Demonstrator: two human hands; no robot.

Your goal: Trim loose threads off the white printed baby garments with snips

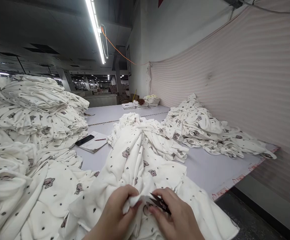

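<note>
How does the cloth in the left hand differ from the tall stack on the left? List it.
The cloth lies loose and rumpled; the tall stack is piled in layers.
The left hand pinches the cloth; no hand touches the stack.
The stack rises higher than the cloth.
Both are white with animal prints.

rumpled white fabric (132,166) with brownish animal print, its bunched edge beside dark pointed snips (162,203)

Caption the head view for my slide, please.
Left hand pinches white printed fabric while the right hand holds dark snips close by.
</note>
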